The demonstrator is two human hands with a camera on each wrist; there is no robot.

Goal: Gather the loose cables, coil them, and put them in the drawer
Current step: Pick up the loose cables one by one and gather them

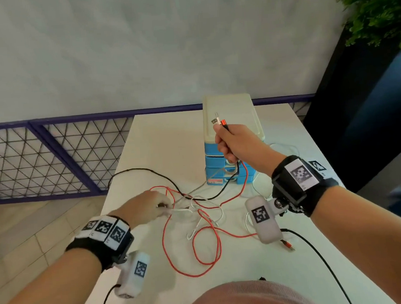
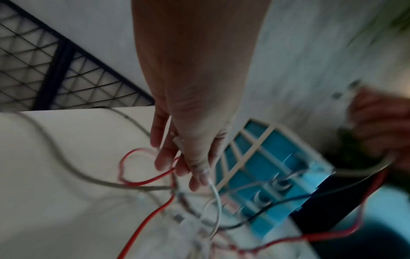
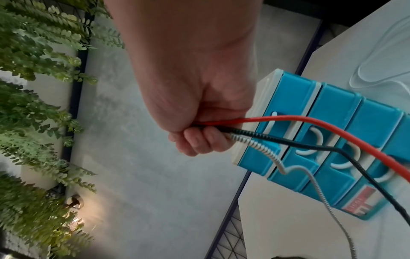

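head view showed the white bench (image 1: 151,141) carrying everything, with the blue drawer unit (image 1: 230,116) standing toward its far right side, all its drawers shut as far as could be seen. nothing lay inside it yet, by my judgement, so the putting away was wholly left to do.

across the near middle of the bench the cables sprawled in a loose tangle: the red cable (image 1: 202,265) in big open loops nearest the person, the black cable (image 1: 134,170) arching out to the far left, the white cable (image 1: 208,213) looped in the midst of them, and a thin braided silver cable (image 1: 192,190) running up from the tangle. no coil had been formed.

gathering had begun, though. the right hand (image 1: 234,142) was clenched around the plug ends of three cables, red, black and braided silver, held up in front of the drawer unit with the connectors sticking out above the fist. the left hand (image 1: 148,207) was low at the left of the tangle, its fingers pinching the white cable's end at the bench.

a further faint white cable (image 1: 287,148) lay to the right of the drawer unit, untouched.
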